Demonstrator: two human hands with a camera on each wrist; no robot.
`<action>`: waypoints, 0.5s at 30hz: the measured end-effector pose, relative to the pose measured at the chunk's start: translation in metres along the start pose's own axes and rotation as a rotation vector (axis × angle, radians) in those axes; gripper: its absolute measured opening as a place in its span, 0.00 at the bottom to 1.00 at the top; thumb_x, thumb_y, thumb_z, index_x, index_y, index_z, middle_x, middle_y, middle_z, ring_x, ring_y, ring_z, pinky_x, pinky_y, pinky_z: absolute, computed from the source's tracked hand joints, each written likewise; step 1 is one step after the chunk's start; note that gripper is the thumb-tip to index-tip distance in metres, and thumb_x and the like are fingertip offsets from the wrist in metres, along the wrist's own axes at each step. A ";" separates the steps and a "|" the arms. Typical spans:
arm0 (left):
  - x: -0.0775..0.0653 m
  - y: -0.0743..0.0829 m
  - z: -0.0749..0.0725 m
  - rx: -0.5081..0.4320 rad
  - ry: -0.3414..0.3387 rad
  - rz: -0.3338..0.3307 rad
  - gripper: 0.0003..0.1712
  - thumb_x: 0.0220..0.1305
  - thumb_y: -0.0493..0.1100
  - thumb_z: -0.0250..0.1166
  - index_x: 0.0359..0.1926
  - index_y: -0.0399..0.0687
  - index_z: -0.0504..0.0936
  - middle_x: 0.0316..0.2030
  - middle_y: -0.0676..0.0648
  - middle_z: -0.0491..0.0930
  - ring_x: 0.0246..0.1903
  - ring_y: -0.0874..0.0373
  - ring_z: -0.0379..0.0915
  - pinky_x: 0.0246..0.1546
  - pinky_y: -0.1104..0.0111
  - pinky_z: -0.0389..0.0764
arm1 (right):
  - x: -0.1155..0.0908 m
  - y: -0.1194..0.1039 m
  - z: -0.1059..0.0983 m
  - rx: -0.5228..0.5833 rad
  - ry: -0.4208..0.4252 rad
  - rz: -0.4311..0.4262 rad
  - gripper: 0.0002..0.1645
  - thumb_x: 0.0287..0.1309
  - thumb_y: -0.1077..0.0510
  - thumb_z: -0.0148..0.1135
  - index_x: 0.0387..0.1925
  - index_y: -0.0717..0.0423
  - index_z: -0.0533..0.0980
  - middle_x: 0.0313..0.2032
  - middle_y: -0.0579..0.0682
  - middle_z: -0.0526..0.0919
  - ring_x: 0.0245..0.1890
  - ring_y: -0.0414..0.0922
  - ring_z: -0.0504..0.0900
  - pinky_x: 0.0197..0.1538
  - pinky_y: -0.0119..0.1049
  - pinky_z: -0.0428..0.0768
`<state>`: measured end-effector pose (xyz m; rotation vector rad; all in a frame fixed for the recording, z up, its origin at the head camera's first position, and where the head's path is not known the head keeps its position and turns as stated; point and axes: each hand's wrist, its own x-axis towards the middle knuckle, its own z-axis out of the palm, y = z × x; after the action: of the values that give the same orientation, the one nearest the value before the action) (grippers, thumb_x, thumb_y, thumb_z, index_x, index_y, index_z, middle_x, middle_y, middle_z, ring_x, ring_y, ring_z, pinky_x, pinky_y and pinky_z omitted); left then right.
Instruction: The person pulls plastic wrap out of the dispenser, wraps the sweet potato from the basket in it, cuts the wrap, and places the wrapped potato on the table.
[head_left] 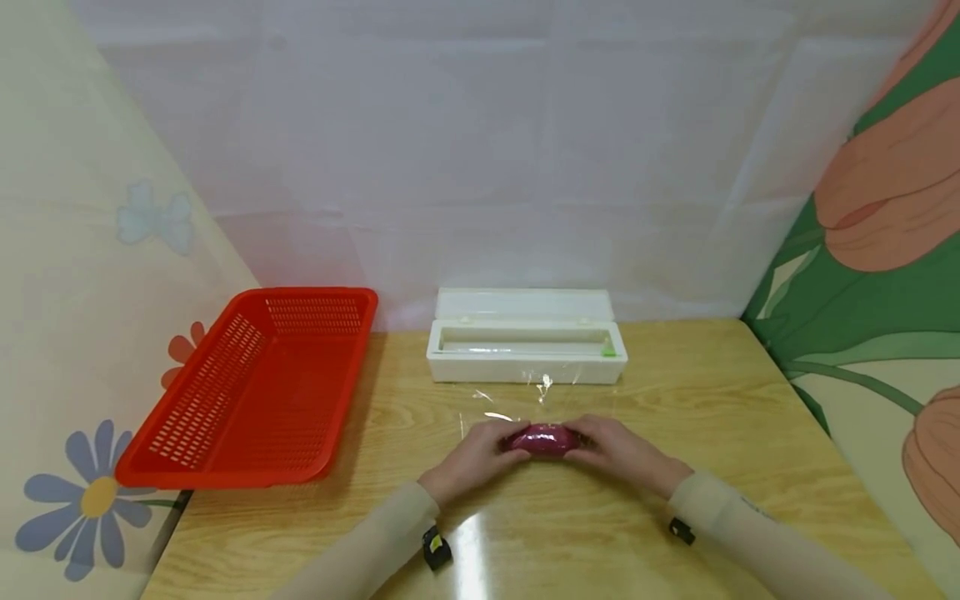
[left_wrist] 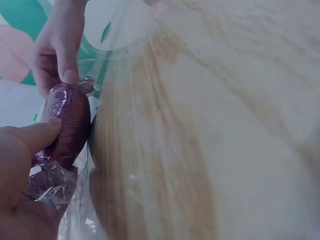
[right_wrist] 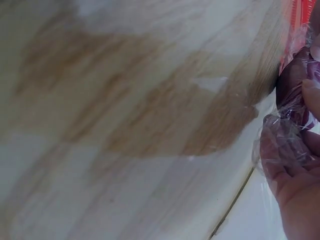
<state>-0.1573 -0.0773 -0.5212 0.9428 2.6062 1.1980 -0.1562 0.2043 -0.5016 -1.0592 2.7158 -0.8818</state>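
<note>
A purple-red sweet potato (head_left: 546, 439) is wrapped in clear cling film (left_wrist: 52, 186), shiny and creased over its skin. My left hand (head_left: 480, 460) grips one end, its thumb lying along the side in the left wrist view. The other end is held by my right hand (head_left: 624, 455), fingers and thumb around it. Loose film bunches at the ends between the fingers, as the right wrist view shows around the sweet potato (right_wrist: 291, 82). More clear film spreads over the table between my hands and a white cling film box (head_left: 525, 370), whose lid stands raised.
A red plastic basket (head_left: 330, 450) with slotted sides stands at the left of the wooden table (head_left: 720, 400). The white box has a small green piece (head_left: 608, 350) at its right end. A pale cloth (head_left: 480, 167) hangs behind, with patterned cloths on both sides.
</note>
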 end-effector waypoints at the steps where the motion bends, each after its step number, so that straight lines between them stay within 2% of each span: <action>1: 0.000 -0.001 0.000 -0.006 0.001 -0.004 0.31 0.70 0.47 0.70 0.69 0.43 0.77 0.59 0.43 0.84 0.56 0.52 0.81 0.62 0.59 0.79 | 0.000 0.000 0.000 0.007 0.001 0.010 0.24 0.68 0.51 0.69 0.59 0.59 0.80 0.49 0.51 0.88 0.48 0.45 0.86 0.56 0.46 0.84; 6: 0.003 -0.001 0.001 -0.034 -0.007 -0.004 0.29 0.71 0.48 0.69 0.68 0.41 0.78 0.59 0.43 0.84 0.57 0.52 0.82 0.62 0.62 0.79 | 0.000 0.004 0.000 0.055 -0.017 0.045 0.25 0.69 0.47 0.67 0.60 0.57 0.80 0.51 0.49 0.88 0.50 0.45 0.85 0.58 0.46 0.83; 9: 0.003 0.000 0.001 -0.024 -0.015 -0.005 0.29 0.71 0.46 0.69 0.68 0.41 0.78 0.59 0.43 0.84 0.57 0.52 0.82 0.62 0.62 0.79 | 0.000 0.005 -0.005 0.116 -0.050 0.098 0.27 0.70 0.43 0.65 0.61 0.55 0.80 0.51 0.47 0.87 0.50 0.43 0.85 0.57 0.46 0.83; 11: 0.002 0.001 0.000 -0.016 -0.021 -0.011 0.28 0.70 0.45 0.69 0.67 0.40 0.78 0.58 0.43 0.84 0.57 0.52 0.82 0.62 0.62 0.79 | 0.001 0.007 -0.010 0.122 -0.043 0.141 0.27 0.72 0.41 0.63 0.62 0.53 0.80 0.52 0.45 0.86 0.50 0.42 0.84 0.57 0.46 0.83; 13: 0.002 0.003 0.000 -0.010 -0.026 -0.018 0.28 0.70 0.45 0.70 0.68 0.40 0.78 0.58 0.43 0.84 0.56 0.52 0.81 0.62 0.61 0.79 | 0.004 0.011 -0.016 0.106 0.019 0.163 0.24 0.73 0.43 0.62 0.60 0.53 0.81 0.50 0.45 0.87 0.49 0.42 0.84 0.55 0.46 0.84; 15: 0.001 0.004 -0.001 -0.005 -0.028 -0.033 0.29 0.70 0.45 0.70 0.68 0.40 0.77 0.58 0.42 0.84 0.56 0.51 0.81 0.61 0.60 0.79 | 0.009 0.017 -0.024 0.036 0.138 0.136 0.17 0.74 0.50 0.62 0.55 0.56 0.83 0.47 0.47 0.87 0.45 0.43 0.84 0.51 0.45 0.85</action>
<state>-0.1562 -0.0755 -0.5174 0.9049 2.5857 1.1750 -0.1802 0.2196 -0.4903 -0.8243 2.8310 -1.0108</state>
